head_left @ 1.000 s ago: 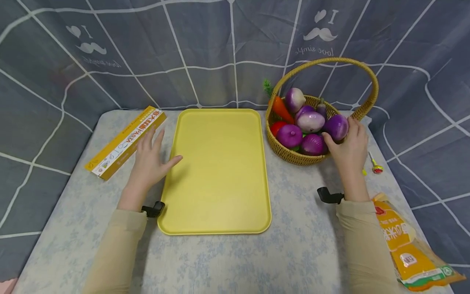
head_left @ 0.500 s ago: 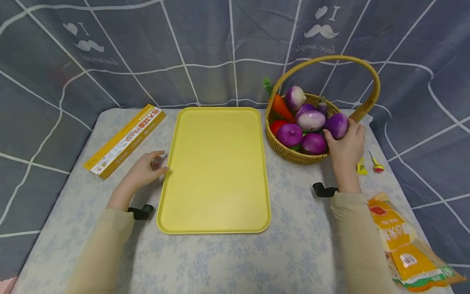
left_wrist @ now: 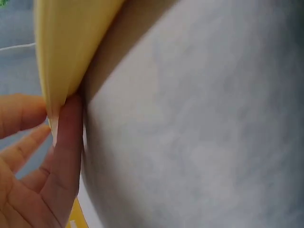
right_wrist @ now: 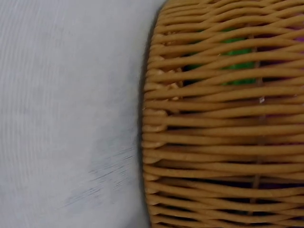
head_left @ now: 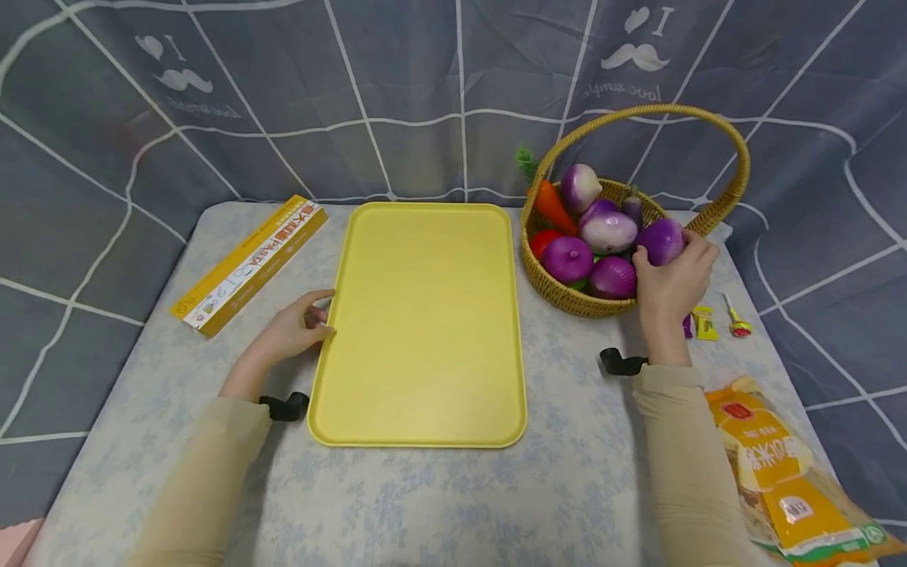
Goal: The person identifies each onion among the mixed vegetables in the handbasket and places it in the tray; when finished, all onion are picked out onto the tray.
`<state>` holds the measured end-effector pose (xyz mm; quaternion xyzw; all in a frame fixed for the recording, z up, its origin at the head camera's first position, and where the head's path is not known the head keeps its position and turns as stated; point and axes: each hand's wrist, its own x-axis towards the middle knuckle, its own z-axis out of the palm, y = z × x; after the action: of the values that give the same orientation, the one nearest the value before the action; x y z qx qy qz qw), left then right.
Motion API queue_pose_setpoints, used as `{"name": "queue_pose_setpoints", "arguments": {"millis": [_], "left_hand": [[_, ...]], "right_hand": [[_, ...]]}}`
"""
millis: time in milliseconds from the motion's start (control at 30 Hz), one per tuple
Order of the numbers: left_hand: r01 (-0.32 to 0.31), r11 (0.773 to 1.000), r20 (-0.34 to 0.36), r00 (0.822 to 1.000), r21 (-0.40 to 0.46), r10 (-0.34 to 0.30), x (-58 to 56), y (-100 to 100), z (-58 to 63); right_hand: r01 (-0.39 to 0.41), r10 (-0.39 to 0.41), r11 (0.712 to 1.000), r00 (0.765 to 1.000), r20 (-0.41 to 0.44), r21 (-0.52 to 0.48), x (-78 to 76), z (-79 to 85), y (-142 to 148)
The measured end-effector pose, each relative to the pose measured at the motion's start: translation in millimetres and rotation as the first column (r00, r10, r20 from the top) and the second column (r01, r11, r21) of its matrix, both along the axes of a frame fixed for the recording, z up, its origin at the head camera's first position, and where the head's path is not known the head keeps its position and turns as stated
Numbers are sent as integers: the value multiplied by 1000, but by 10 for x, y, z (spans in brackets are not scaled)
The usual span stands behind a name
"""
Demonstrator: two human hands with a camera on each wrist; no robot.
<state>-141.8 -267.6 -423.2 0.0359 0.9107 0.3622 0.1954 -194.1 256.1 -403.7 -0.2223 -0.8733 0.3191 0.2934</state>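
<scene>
Left hand (head_left: 286,331) has the left edge of the yellow tray (head_left: 421,331) pinched, fingers nearly closed with just the thin rim between them. Tray's sitting mid-counter (head_left: 425,504), between the pasta box (head_left: 249,266) and the wicker basket (head_left: 577,304). Right hand (head_left: 673,287) is over at the basket's right side, thumb and fingers partly spread and curled round the rightmost purple vegetable (head_left: 660,239), which sits in there near the handle. Carrot (head_left: 553,206) pokes up on the basket's far left. Lollipop (head_left: 740,327) and orange bag (head_left: 794,472) lie off to the right.
</scene>
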Motion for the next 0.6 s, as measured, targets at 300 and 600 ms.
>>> {"name": "queue_pose_setpoints", "arguments": {"millis": [300, 600], "left_hand": [[-30, 998, 27, 999, 54, 29, 77, 63, -58], [-43, 993, 31, 999, 113, 40, 131, 111, -87]], "right_hand": [[-95, 87, 994, 984, -153, -50, 174, 314, -217], [-410, 377, 892, 907, -187, -192, 268, 492, -955]]}}
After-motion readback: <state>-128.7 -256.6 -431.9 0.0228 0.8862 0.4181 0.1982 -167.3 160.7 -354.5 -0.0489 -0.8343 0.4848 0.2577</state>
